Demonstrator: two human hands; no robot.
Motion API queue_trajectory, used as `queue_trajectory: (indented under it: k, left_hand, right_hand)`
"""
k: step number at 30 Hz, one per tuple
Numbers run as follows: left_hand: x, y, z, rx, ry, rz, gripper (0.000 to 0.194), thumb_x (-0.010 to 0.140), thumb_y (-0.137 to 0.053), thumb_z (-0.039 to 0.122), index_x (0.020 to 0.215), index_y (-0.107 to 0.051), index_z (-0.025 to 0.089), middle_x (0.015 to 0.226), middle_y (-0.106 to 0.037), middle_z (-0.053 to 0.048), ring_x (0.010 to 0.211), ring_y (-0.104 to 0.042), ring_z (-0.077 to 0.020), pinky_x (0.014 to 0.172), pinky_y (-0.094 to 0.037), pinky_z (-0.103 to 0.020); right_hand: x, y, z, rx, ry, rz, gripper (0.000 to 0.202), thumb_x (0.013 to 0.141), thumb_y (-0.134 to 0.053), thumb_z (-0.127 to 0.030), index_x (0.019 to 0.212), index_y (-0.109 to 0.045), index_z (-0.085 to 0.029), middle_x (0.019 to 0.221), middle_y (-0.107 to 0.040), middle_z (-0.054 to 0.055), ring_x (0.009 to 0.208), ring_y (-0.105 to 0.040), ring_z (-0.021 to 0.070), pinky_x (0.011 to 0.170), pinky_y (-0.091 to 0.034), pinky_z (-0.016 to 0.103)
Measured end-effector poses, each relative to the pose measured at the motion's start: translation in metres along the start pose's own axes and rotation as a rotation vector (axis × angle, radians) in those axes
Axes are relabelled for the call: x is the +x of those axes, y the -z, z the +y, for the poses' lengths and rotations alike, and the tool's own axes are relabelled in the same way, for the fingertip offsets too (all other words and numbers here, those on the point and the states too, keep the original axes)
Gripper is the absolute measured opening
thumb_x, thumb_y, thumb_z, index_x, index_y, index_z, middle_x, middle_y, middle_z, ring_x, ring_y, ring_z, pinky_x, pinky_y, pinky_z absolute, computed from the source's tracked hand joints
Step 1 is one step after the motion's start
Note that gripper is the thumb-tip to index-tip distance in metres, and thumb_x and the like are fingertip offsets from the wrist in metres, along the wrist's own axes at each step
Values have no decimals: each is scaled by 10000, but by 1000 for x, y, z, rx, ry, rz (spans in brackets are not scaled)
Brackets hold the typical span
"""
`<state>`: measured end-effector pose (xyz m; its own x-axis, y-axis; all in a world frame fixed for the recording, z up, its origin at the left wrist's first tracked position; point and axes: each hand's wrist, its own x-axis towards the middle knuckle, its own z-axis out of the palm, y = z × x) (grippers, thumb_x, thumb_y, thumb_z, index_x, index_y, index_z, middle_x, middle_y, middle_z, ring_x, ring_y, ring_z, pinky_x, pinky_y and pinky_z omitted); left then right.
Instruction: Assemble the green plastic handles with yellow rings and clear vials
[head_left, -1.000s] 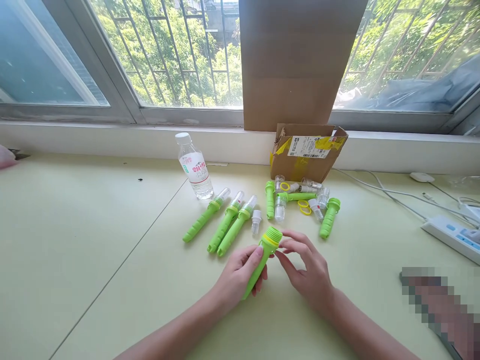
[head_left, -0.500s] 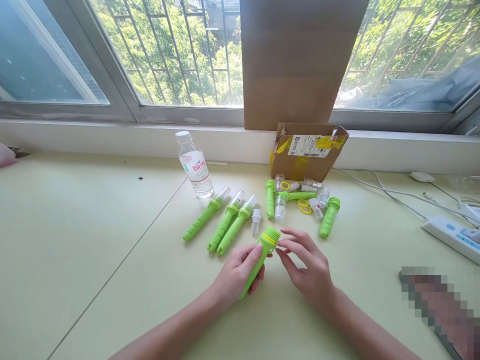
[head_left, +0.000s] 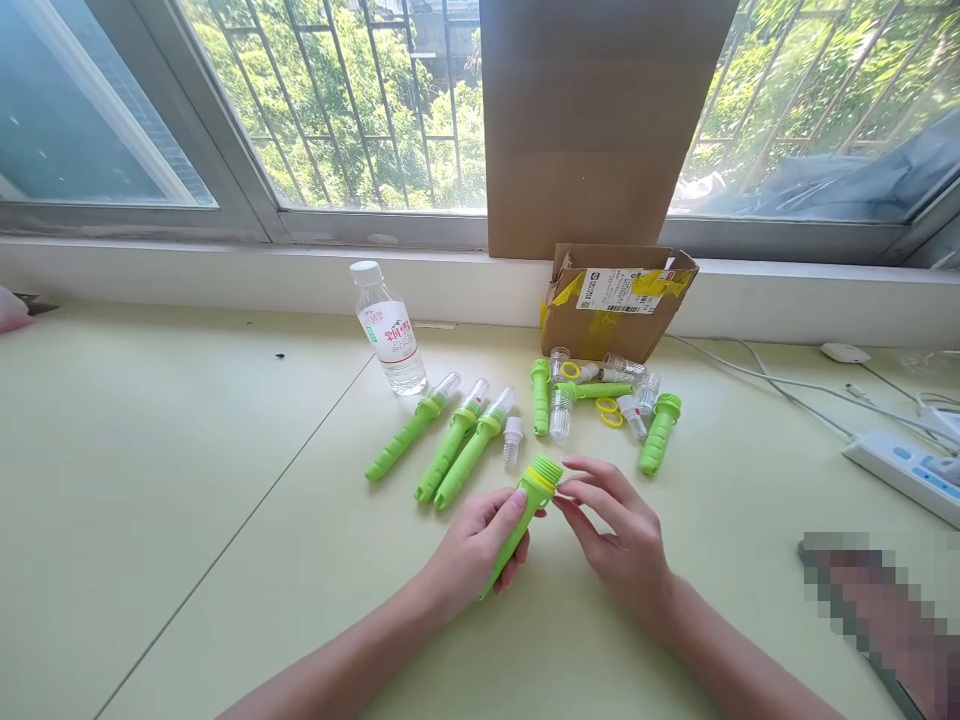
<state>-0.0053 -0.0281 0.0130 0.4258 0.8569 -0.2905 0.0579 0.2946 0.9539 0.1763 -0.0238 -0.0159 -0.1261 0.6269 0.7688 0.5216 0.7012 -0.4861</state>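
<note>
My left hand (head_left: 480,540) is wrapped round a green tube (head_left: 515,540), its threaded end tilted up and right. A yellow ring (head_left: 539,480) sits around the tube just below the threads. My right hand (head_left: 615,520) is at the tube's right side, thumb and index fingertips close together by the ring; what lies between them, if anything, is too small to make out. Just beyond the tube stands a white and clear insert (head_left: 512,442). Three green tubes with clear caps (head_left: 469,460) lie side by side to the left.
Loose green tubes (head_left: 660,435), clear caps (head_left: 560,415) and yellow rings (head_left: 609,412) lie before a cardboard box (head_left: 615,310). A water bottle (head_left: 391,335) stands back left. Cables, a power strip (head_left: 904,470) and a blurred dark-edged object (head_left: 877,620) are at right.
Both hands stay nearly in place on and beside the green tube. The right fingers have shifted very slightly at the yellow ring.
</note>
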Motion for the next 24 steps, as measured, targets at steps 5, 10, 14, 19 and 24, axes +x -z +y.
queue_trajectory:
  k: [5, 10, 14, 19, 24]
  left_hand:
    - [-1, -5, -2, -10, -65, 111, 379, 874, -470, 555, 917, -526, 183, 576, -467, 56, 396, -403, -66, 389, -326, -186]
    - [0, -5, -4, 10, -101, 284, 326, 820, -591, 499, 816, -456, 202, 444, -392, 95, 381, -368, -75, 399, -346, -185]
    - [2, -5, -2, -15, -150, 385, 309, 846, -555, 483, 787, -435, 205, 462, -434, 85, 369, -382, -74, 407, -354, -195]
    - [2, -6, -2, -2, -155, 370, 288, 861, -545, 460, 784, -437, 204, 484, -424, 89, 373, -385, -68, 409, -359, -193]
    - [1, -7, -1, 18, -142, 379, 329, 865, -544, 470, 731, -397, 207, 505, -416, 87, 386, -394, -66, 402, -366, -187]
  right_hand:
    - [-6, -3, 6, -28, -35, -69, 221, 855, -542, -84, 1008, -610, -227, 1078, -619, 104, 832, -687, 176, 632, -586, 285]
    - [-3, -3, 4, -130, -31, -307, 251, 873, -544, -202, 1122, -575, -206, 1194, -589, 142, 1048, -617, 237, 821, -568, 384]
    - [3, -3, -1, -232, 84, -599, 558, 875, -549, -326, 1389, -384, -185, 1430, -439, 136, 1327, -368, 331, 1046, -381, 560]
    - [4, -6, -5, -257, 111, -648, 503, 894, -511, -296, 1376, -401, -204, 1412, -476, 102, 1349, -327, 335, 1104, -200, 627]
    - [3, -8, -2, -269, 21, -460, 233, 895, -481, -192, 1093, -603, -203, 1156, -638, 86, 1178, -499, 260, 1074, -267, 550]
